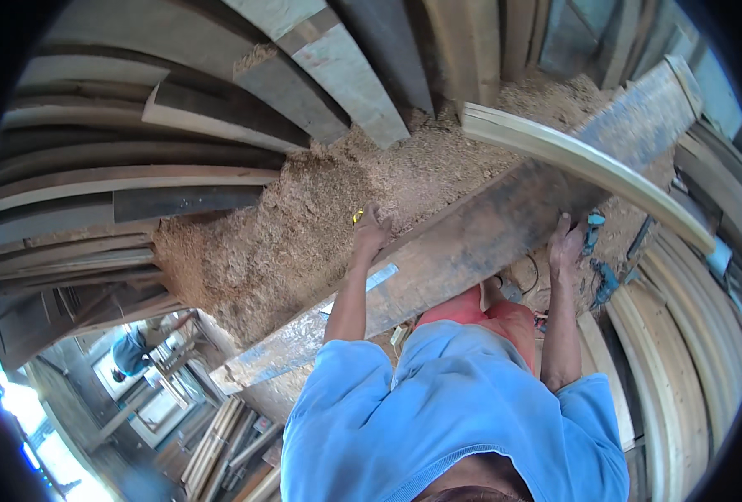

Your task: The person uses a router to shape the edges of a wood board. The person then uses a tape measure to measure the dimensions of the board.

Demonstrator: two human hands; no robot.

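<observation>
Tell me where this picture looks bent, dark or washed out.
In the head view: fisheye bowing in the pale beam, blackness around the rim, white glare at the lower-left opening, the distant person small and lacking detail.

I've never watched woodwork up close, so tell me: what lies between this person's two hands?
In the head view, going from the left hand to the right hand: wood shavings, then the broad wooden plank.
</observation>
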